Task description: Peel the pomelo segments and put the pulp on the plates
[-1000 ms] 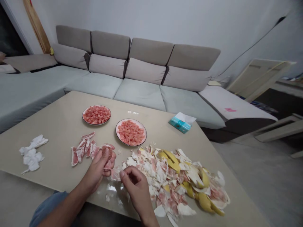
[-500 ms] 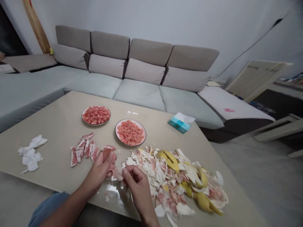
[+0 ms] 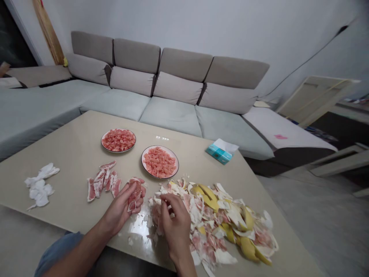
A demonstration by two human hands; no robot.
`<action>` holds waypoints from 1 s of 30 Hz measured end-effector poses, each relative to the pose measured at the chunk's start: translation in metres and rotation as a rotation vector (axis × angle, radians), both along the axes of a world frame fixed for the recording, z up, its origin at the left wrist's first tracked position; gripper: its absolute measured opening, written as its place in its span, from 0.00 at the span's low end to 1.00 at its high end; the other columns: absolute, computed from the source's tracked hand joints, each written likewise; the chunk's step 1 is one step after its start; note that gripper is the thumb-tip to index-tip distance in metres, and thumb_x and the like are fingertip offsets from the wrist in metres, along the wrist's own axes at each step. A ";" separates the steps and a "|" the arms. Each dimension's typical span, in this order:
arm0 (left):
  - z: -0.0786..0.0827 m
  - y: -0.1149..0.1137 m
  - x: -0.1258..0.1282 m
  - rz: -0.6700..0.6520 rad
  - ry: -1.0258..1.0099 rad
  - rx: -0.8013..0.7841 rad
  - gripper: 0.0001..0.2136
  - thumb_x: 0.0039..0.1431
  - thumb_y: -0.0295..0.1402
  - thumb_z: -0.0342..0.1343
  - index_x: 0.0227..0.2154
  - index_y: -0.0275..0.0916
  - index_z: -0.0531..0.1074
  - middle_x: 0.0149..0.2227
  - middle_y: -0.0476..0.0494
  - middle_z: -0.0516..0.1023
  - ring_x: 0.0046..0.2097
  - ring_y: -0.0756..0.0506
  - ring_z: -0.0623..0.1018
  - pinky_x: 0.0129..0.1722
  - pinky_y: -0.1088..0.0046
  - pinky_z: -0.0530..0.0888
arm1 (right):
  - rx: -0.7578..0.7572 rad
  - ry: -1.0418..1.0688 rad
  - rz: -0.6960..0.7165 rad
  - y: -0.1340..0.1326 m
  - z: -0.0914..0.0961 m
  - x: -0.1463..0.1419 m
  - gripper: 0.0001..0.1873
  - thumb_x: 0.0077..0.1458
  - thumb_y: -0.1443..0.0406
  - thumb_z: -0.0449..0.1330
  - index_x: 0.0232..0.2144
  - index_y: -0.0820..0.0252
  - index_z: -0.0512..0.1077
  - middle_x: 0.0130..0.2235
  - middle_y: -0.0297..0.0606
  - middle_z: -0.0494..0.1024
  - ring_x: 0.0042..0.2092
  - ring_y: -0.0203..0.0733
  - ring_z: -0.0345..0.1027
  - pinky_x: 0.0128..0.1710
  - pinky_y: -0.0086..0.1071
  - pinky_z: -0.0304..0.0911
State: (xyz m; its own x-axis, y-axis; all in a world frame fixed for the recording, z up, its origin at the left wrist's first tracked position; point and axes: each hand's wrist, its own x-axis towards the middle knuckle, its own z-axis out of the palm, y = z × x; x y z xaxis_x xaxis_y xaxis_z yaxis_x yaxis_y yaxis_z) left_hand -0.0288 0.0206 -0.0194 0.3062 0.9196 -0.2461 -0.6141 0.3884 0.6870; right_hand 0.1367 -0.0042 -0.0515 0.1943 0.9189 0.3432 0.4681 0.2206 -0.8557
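The left hand [image 3: 119,211] cups a pomelo segment [image 3: 135,195] in curled fingers [image 3: 127,191]. The right hand's [image 3: 176,215] fingers [image 3: 166,199] pinch together at the peel pile [image 3: 215,227], though what they hold seems hidden. Two plates [image 3: 142,163] [image 3: 101,141] of pink pulp sit on the bench [image 3: 57,150] beyond.

A teal tissue box [image 3: 219,153] sits near the far edge of the beige table [image 3: 66,154], beside a grey sectional sofa [image 3: 170,115].
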 end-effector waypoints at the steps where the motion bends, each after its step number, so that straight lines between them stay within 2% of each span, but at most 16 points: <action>1: 0.000 -0.001 0.001 -0.008 -0.003 0.000 0.10 0.61 0.39 0.54 0.41 0.39 0.68 0.33 0.48 0.69 0.25 0.55 0.66 0.21 0.82 0.61 | 0.033 -0.039 -0.004 0.001 -0.001 0.000 0.10 0.58 0.67 0.54 0.37 0.57 0.75 0.41 0.43 0.74 0.42 0.45 0.67 0.39 0.36 0.63; 3: 0.000 -0.003 0.002 -0.018 0.007 0.003 0.10 0.61 0.39 0.52 0.42 0.39 0.69 0.35 0.47 0.70 0.27 0.54 0.68 0.25 0.80 0.64 | 0.061 -0.088 -0.028 0.001 -0.001 -0.001 0.10 0.58 0.67 0.53 0.37 0.57 0.75 0.43 0.44 0.73 0.46 0.47 0.65 0.44 0.39 0.61; 4: 0.000 -0.003 0.003 -0.021 0.021 0.002 0.11 0.62 0.39 0.52 0.42 0.39 0.69 0.36 0.47 0.71 0.29 0.53 0.70 0.27 0.79 0.66 | 0.042 -0.093 -0.033 -0.001 0.000 -0.003 0.09 0.58 0.66 0.54 0.35 0.58 0.75 0.41 0.44 0.73 0.44 0.46 0.65 0.44 0.38 0.60; 8: -0.003 -0.008 0.009 -0.010 0.101 0.037 0.12 0.61 0.40 0.53 0.44 0.41 0.70 0.40 0.46 0.73 0.39 0.49 0.73 0.38 0.76 0.69 | -0.164 0.031 0.063 -0.008 0.006 -0.017 0.15 0.61 0.60 0.53 0.24 0.58 0.69 0.25 0.33 0.70 0.29 0.38 0.62 0.30 0.30 0.57; 10: -0.004 -0.010 0.013 -0.023 0.136 0.081 0.13 0.60 0.41 0.54 0.44 0.42 0.70 0.41 0.45 0.74 0.44 0.47 0.73 0.43 0.74 0.69 | -0.234 0.092 0.133 -0.011 0.008 -0.024 0.16 0.60 0.59 0.54 0.22 0.59 0.67 0.22 0.30 0.67 0.26 0.36 0.58 0.26 0.28 0.54; 15: -0.008 -0.014 0.015 -0.090 0.256 0.145 0.15 0.60 0.44 0.53 0.46 0.44 0.70 0.43 0.44 0.74 0.45 0.44 0.73 0.43 0.72 0.69 | -0.304 0.156 0.200 -0.010 0.008 -0.029 0.15 0.56 0.60 0.57 0.20 0.60 0.68 0.19 0.28 0.63 0.23 0.33 0.54 0.24 0.27 0.49; 20: -0.003 -0.015 0.012 -0.134 0.490 0.249 0.16 0.61 0.45 0.50 0.47 0.44 0.69 0.42 0.45 0.74 0.46 0.44 0.72 0.46 0.71 0.67 | -0.356 0.265 0.254 -0.009 0.010 -0.025 0.14 0.54 0.61 0.56 0.20 0.61 0.69 0.19 0.28 0.62 0.23 0.33 0.52 0.23 0.26 0.48; 25: 0.001 -0.016 0.014 -0.066 0.660 0.323 0.17 0.61 0.46 0.49 0.46 0.43 0.70 0.36 0.45 0.73 0.42 0.44 0.71 0.42 0.72 0.67 | -0.351 0.323 0.225 -0.011 0.013 -0.026 0.11 0.51 0.65 0.55 0.19 0.60 0.66 0.19 0.28 0.62 0.23 0.33 0.52 0.23 0.26 0.48; 30: -0.005 -0.019 0.017 -0.038 0.680 0.230 0.20 0.58 0.51 0.48 0.43 0.41 0.70 0.26 0.50 0.68 0.28 0.48 0.67 0.25 0.76 0.65 | -0.326 0.300 0.216 -0.015 0.015 -0.032 0.09 0.47 0.68 0.53 0.17 0.59 0.63 0.18 0.26 0.58 0.22 0.32 0.49 0.22 0.26 0.46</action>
